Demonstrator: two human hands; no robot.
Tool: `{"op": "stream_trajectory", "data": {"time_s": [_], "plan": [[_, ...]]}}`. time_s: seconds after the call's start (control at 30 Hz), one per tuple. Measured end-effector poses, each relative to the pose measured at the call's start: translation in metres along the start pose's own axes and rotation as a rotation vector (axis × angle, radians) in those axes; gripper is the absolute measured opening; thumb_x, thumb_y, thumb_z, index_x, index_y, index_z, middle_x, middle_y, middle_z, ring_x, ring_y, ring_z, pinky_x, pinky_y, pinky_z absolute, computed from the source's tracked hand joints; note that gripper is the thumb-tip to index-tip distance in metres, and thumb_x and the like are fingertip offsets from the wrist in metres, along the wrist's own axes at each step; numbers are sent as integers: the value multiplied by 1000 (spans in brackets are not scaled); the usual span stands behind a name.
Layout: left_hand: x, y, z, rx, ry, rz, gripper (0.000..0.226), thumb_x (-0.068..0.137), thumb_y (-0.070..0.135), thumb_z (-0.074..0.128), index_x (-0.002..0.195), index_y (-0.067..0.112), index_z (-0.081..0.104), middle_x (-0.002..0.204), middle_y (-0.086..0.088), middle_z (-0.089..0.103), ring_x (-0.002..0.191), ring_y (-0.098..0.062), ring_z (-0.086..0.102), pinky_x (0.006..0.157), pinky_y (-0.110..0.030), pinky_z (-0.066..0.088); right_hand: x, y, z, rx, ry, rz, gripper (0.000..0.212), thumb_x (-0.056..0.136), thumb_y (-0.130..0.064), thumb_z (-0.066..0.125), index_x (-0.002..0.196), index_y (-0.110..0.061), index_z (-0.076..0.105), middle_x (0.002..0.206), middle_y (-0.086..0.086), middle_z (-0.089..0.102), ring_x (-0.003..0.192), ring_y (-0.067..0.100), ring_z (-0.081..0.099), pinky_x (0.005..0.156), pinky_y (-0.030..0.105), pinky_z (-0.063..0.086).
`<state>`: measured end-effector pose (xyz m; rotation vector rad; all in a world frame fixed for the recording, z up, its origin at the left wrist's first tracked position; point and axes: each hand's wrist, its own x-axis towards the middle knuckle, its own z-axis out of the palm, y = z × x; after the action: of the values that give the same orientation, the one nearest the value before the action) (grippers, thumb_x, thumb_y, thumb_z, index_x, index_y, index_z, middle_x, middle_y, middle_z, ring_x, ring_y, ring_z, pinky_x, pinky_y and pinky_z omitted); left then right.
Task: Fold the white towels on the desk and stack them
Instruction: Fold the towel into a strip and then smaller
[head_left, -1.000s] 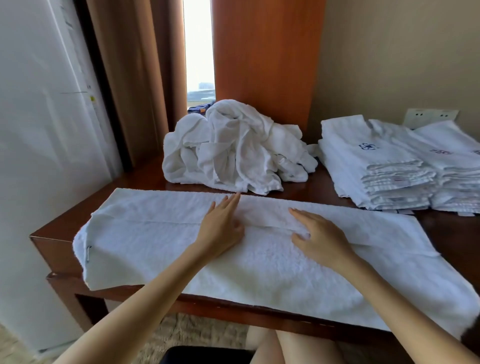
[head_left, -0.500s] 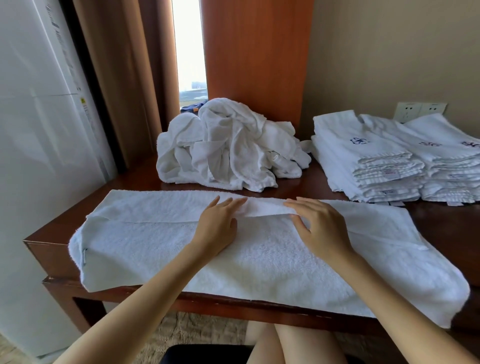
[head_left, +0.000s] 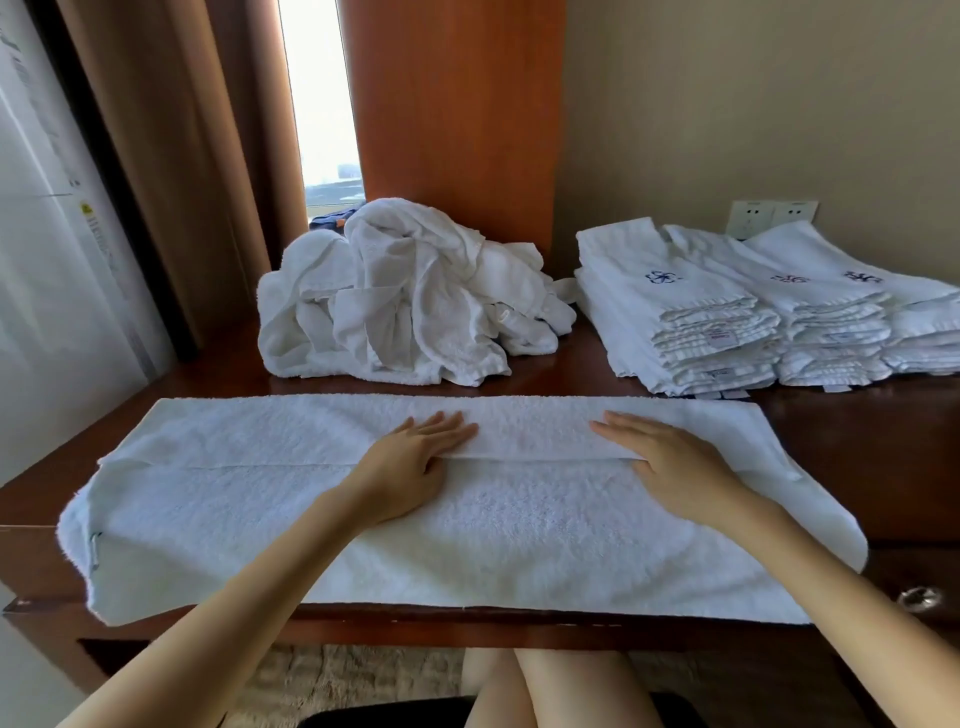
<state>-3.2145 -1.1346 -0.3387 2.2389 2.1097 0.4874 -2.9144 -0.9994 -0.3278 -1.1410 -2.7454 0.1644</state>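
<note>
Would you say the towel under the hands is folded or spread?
Partly folded: the towel has its far strip doubled over lengthwise.

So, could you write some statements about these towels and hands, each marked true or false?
1. The left hand and the right hand lie flat on the spread towel. True.
2. The folded stacks stand near the wall socket. True.
3. The crumpled pile lies behind the spread towel. True.
4. The crumpled pile lies right of the folded stacks. False: left of them.
5. The left hand pinches a towel corner. False: its fingers are straight, mid-towel.
</note>
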Motion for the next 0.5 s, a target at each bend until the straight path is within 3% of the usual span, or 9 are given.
{"op": "stream_trajectory", "data": {"time_s": [0.1, 0.2, 0.37, 0.5], "plan": [[7, 3, 0, 115, -98, -38, 71, 92, 6, 39, 151, 38, 16, 160, 11, 11, 148, -10, 5, 120, -37, 2, -14, 33, -8, -23, 15, 108, 66, 97, -4, 40, 150, -41, 25, 159, -18, 16, 144, 4, 21, 99, 15, 29], [28, 32, 0, 131, -152, -8, 77, 90, 10, 46, 152, 39, 11, 161, 9, 4, 149, -13, 0, 120, -43, 3, -20, 45, -10, -25, 22, 135, 68, 96, -1, 40, 151, -39, 25, 159, -16, 16, 145, 5, 18, 110, 19, 23], [64, 112, 29, 37, -174, 239, 69, 99, 46, 41, 153, 36, 0, 161, 11, -3, 147, -6, -7, 121, -44, -6, -22, 51, -20, -131, 121, 65, 76, 91, 9, 39, 152, -35, 23, 159, -15, 20, 146, 4, 14, 115, 21, 10], [78, 126, 45, -1, -206, 219, 61, 99, 50, 35, 153, 39, 8, 160, 14, -1, 148, -7, -7, 120, -47, -7, -44, 66, -21, 18, -50, 98, 72, 96, 2, 35, 150, -42, 21, 159, -21, 11, 145, -1, 9, 108, 15, 20]]}}
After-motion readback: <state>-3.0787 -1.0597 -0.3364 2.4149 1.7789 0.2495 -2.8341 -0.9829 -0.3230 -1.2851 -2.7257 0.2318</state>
